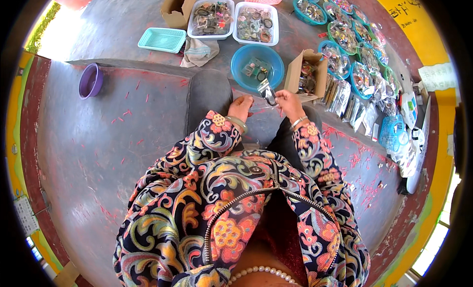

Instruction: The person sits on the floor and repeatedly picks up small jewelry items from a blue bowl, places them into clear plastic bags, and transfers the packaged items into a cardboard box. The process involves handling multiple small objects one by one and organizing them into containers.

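My right hand (290, 104) pinches a small shiny clear plastic packet (266, 90) with a dark band-like item in or beside it. The packet tilts up toward the rim of a blue basin (238, 77). Just left of it, between my knees, my left hand (240, 107) has its fingers closed; what they hold, if anything, is too small to make out. Inside the basin lie a few small clear packets (255, 69) and a dark ring-shaped item. An open cardboard box (293, 74) of packeted pieces stands beside my right hand.
Two white tubs (236, 32) of packeted items stand ahead, near a green basket (161, 40), a grey cloth (201, 53) and another cardboard box (178, 10). Several filled basins (336, 59) and rows of packets (338, 93) crowd the right. A purple basin (91, 81) sits left.
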Motion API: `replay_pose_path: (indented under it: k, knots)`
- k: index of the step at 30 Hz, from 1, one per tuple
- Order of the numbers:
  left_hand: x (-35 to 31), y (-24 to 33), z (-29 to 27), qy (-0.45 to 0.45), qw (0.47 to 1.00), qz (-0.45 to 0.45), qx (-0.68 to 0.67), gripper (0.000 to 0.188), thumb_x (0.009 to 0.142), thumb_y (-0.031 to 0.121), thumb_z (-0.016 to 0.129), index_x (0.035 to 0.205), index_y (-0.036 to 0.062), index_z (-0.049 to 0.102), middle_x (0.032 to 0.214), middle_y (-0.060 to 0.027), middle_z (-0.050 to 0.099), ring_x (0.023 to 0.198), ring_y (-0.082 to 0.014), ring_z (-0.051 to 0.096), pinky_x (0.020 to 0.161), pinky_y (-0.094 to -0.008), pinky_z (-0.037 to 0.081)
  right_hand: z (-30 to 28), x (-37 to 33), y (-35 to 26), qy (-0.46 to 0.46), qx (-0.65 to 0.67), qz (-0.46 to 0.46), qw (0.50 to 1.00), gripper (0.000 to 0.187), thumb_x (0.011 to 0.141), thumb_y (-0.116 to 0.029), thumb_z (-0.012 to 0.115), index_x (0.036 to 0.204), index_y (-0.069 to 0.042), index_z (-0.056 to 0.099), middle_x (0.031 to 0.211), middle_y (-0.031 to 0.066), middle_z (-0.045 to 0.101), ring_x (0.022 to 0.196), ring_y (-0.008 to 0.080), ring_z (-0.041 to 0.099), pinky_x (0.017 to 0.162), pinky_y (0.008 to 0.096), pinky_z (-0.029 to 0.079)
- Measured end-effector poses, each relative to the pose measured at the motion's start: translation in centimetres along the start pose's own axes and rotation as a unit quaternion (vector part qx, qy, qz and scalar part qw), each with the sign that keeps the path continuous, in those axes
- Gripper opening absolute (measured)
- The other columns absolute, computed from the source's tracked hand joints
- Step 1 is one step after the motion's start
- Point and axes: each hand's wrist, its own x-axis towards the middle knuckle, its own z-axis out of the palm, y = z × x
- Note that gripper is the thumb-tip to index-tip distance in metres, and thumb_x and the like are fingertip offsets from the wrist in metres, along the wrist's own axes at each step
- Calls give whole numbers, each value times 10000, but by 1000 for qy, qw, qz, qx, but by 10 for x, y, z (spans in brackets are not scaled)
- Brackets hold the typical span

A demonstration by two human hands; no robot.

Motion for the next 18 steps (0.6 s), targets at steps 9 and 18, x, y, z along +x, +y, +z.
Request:
replay_pose_path:
  k: [9,18]
  knots:
    - [-11,3,2,-56,997,-35,41,299,847,232,477,1055,41,576,1011,-52,597,948,-156,533,699,-277,418,25,95,0,29,-297,-75,951,171,683,-119,539,803,-66,649,772,131,628,751,272,604,687,345,464]
    - [-17,2,6,-102,991,-57,64,266,835,231,481,997,53,596,975,-48,608,909,-150,549,701,-290,431,23,131,34,89,-365,-73,924,211,728,-137,530,898,-66,635,827,146,630,772,269,608,698,335,466]
